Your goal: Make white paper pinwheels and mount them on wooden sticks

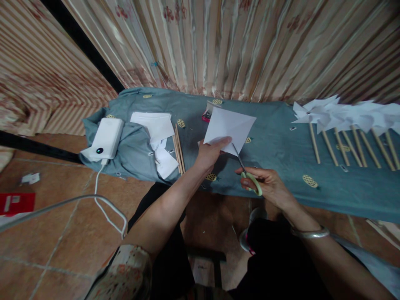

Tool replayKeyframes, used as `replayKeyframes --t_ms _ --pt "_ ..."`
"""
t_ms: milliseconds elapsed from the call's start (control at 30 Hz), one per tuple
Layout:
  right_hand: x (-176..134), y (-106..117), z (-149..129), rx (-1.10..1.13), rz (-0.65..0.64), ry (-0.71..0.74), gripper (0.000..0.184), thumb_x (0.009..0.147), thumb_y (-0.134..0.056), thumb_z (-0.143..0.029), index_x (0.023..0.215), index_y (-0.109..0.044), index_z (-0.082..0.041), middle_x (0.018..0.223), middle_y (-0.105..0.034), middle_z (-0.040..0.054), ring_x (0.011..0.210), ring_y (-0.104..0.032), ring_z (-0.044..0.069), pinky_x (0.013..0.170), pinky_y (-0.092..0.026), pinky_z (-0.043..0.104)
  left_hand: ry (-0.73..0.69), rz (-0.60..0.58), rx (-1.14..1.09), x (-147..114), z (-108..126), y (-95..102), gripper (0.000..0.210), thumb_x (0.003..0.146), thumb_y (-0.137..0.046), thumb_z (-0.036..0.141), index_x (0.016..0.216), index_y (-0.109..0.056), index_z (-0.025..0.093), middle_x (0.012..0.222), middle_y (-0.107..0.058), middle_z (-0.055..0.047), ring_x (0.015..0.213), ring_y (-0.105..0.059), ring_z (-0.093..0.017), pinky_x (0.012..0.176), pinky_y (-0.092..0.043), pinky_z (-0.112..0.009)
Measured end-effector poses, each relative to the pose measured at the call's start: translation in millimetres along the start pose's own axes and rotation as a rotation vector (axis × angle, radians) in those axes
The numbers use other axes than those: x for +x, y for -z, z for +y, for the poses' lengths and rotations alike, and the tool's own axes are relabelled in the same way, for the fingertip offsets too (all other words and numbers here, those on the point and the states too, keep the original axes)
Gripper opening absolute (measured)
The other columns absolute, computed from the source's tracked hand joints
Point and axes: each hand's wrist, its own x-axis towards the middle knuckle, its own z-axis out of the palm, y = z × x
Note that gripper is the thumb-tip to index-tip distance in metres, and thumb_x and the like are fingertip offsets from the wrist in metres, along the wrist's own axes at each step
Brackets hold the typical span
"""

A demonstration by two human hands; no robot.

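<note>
A square white sheet of paper [233, 123] is pinched in my left hand [211, 153], its thumb lying across the lower part. Around the green handles of a pair of scissors [255, 183] are the fingers of my right hand [268, 183]. The dark scissor blades reach up to the paper's lower right edge, near my left thumb. Behind the sheet, a small red box [206, 116] is partly hidden. To the left lie several thin wooden sticks [178, 150] and a pile of white paper [153, 123], with folded scraps [165, 161] below it.
White paper pinwheels [331, 114] on wooden sticks lie in a row at the right of the blue-green cloth [278, 146]. A white power bank [108, 135] with a cable [96, 187] sits at the left end. Striped curtains [218, 50] hang behind.
</note>
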Motion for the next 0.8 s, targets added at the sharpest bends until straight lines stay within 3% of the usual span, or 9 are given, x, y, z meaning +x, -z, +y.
replayKeyframes --t_ms 233,533,800 --pt "0.5 3.6 2.8 -0.004 -0.002 -0.039 0.042 0.052 -0.088 -0.050 0.083 -0.079 -0.023 0.059 -0.066 -0.0014 0.051 -0.057 0.010 0.050 -0.052 0.024 -0.004 -0.005 -0.021 -1.5 3.3 0.3 0.016 0.058 -0.074 0.017 0.072 -0.066 0.016 0.074 -0.071 -0.006 0.068 -0.063 -0.017 0.061 -0.051 -0.029" --pt "-0.7 2.1 -2.7 -0.002 -0.004 -0.061 0.046 0.050 -0.088 -0.052 0.083 -0.079 -0.022 0.059 -0.063 -0.0017 0.054 -0.055 0.009 0.054 -0.051 0.022 0.042 -0.032 0.040 -4.5 2.8 -0.1 0.018 0.053 -0.074 0.015 0.068 -0.065 0.015 0.067 -0.067 -0.002 0.060 -0.060 -0.014 0.055 -0.048 -0.025" --pt "-1.2 1.9 -3.0 0.002 0.023 -0.093 0.048 0.047 -0.089 -0.052 0.082 -0.080 -0.021 0.057 -0.062 -0.0019 0.052 -0.052 0.008 0.050 -0.047 0.021 0.048 -0.035 0.035 -6.4 3.7 -0.8 0.018 0.055 -0.074 0.012 0.070 -0.065 0.015 0.070 -0.068 -0.004 0.062 -0.061 -0.015 0.056 -0.049 -0.026"
